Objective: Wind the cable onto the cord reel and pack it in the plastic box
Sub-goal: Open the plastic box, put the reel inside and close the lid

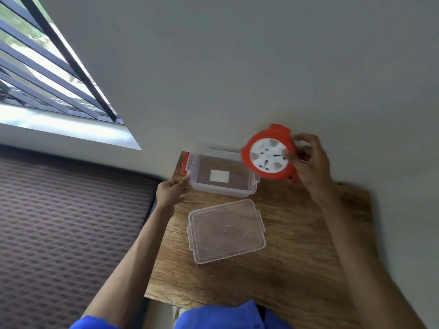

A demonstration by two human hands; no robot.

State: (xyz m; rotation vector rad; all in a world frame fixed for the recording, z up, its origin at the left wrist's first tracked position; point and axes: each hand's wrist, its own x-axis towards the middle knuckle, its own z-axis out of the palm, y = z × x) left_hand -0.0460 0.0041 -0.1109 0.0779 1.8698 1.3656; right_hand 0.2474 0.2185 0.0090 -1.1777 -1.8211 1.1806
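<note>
My right hand (pixel 308 162) grips the orange cord reel (pixel 268 154), which has a white round face with sockets. The reel is held tilted in the air above the right end of the clear plastic box (pixel 251 186). The box stands open at the far side of the wooden table (pixel 297 257), with a white label on its bottom and an orange latch on its left end. My left hand (pixel 172 189) holds the box's near left corner. The clear lid (pixel 225 230) lies flat on the table, just in front of the box. No loose cable is visible.
A plain wall rises right behind the table. To the left lies a dark patterned mattress (pixel 71 222), with a barred window (pixel 47 74) above it. The table's left edge runs just under my left forearm.
</note>
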